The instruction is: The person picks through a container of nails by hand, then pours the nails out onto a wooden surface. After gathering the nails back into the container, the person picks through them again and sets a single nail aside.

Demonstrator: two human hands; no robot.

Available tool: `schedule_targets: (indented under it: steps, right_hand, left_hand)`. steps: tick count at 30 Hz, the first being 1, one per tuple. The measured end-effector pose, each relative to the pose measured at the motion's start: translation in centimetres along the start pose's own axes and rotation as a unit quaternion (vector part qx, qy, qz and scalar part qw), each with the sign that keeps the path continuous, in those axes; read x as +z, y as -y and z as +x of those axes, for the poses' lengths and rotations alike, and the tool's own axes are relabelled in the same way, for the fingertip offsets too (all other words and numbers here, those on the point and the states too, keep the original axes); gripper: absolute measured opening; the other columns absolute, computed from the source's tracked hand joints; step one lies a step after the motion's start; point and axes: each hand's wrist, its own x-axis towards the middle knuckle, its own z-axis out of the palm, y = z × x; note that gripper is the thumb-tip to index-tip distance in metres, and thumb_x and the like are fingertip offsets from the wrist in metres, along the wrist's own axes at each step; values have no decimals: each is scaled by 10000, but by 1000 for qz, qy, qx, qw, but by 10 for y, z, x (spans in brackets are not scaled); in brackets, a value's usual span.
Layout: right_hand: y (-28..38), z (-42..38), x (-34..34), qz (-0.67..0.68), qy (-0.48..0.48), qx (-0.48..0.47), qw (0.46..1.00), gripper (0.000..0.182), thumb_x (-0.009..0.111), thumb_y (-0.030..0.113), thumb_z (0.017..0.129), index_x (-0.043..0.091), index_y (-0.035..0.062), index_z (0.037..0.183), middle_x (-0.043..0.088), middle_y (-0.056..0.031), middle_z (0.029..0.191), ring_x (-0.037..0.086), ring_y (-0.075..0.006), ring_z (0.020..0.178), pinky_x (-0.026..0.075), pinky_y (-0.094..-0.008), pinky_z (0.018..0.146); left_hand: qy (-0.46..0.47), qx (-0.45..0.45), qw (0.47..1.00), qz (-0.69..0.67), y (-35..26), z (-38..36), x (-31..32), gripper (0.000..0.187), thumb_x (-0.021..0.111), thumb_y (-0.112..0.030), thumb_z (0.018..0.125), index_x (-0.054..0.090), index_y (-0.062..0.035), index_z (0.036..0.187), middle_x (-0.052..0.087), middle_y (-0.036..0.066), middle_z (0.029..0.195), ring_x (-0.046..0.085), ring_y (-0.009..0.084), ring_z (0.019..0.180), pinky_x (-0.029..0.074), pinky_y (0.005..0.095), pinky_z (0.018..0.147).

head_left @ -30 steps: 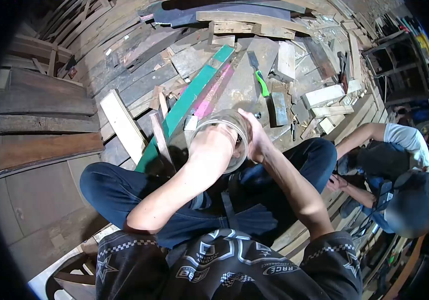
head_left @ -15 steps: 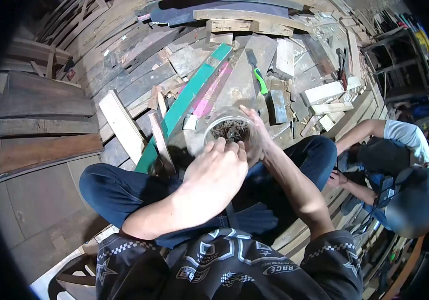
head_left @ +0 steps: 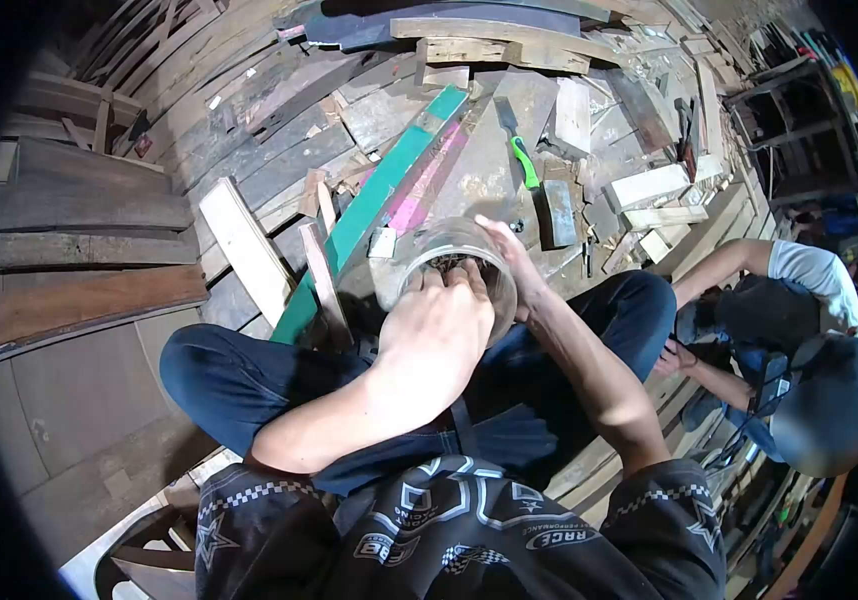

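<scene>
A clear round jar (head_left: 505, 290) is tilted over my lap, its mouth toward me, with a mass of small, thin, dark metal-like pieces inside. My right hand (head_left: 517, 262) is wrapped round the jar's far right side. Bent at the knuckles, the fingers of my left hand (head_left: 437, 318) reach through the mouth into the contents. Their tips are hidden, so I cannot tell whether they pinch anything. Just left of the jar lies a small white block (head_left: 382, 242).
Ahead lie a green board (head_left: 379, 195), a green-handled chisel (head_left: 524, 163), a dark metal-like block (head_left: 557, 214), pliers (head_left: 687, 140) and wood offcuts (head_left: 647, 185). Pale planks (head_left: 244, 250) lie at the left. Another person (head_left: 799, 330) sits close on the right.
My left hand has sunk deeper into the jar. The jar has tipped and shifted slightly left, with my right hand still round it.
</scene>
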Motion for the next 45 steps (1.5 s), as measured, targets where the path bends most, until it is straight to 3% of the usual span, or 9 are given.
schedule_targets:
  steps: [3,7,8,14,29,32,41,44,45]
  right_hand:
    - [-2,2,-2,-25,-11,20,999,623,467,621,888,589,128,1249,646,-55,1173,623,-200,1040,507,-408,839]
    - [-2,-2,1,-9,8,18,1000,621,531,623,857,588,132,1233,635,-43,1182,608,-207,1065,481,-417,893]
    - [-5,0,-1,-6,3,23,1000,610,539,614,858,589,133,1228,635,-44,1179,604,-208,1075,474,-423,908]
    - [3,-9,13,41,-29,43,998,549,503,479,931,610,24,1217,667,-126,1150,634,-233,1036,470,-366,955]
    - [3,-9,15,25,-67,43,997,509,541,485,911,627,55,1169,670,-100,1126,633,-224,1019,473,-376,943]
    - [0,-5,9,30,-79,43,995,511,541,482,909,626,55,1176,669,-102,1131,632,-227,1024,474,-377,942]
    - [-2,-2,6,23,-70,47,996,537,559,502,889,621,61,1189,665,-104,1147,624,-230,1052,465,-382,954]
    - [-3,1,1,28,-75,72,994,557,561,517,883,610,67,1207,660,-101,1160,617,-234,1070,459,-398,963]
    - [-3,1,1,11,-63,66,996,555,550,565,866,583,103,1172,638,-68,1036,613,-208,912,439,-363,764]
  left_hand:
    - [157,-24,987,-35,2,10,-10,328,605,-82,806,626,86,1087,689,175,921,698,271,858,572,317,702]
    - [130,-38,991,3,2,14,7,351,603,-93,827,598,59,1143,683,176,996,704,261,875,571,309,715]
    - [70,-20,997,-28,4,8,15,212,563,-91,833,658,29,979,682,210,919,700,335,846,565,417,724]
    - [211,-34,977,3,1,20,-2,360,597,-110,847,600,21,1182,669,158,1106,674,239,1008,551,316,811]
    - [199,-44,978,-34,7,23,6,352,593,-68,829,614,19,1170,652,184,1159,659,272,1043,527,331,878]
    - [119,-31,991,-46,9,20,17,344,596,-59,823,619,17,1157,650,182,1169,657,268,1048,530,336,872]
    - [-15,-44,993,-105,20,25,59,199,592,-42,811,688,7,978,707,187,968,698,301,932,556,371,809]
    - [41,-75,989,-117,19,30,49,190,600,-37,804,688,1,968,703,196,987,696,304,940,556,370,809]
    - [41,-79,989,-119,20,30,50,195,603,-36,802,683,1,977,703,196,983,695,305,943,555,369,810]
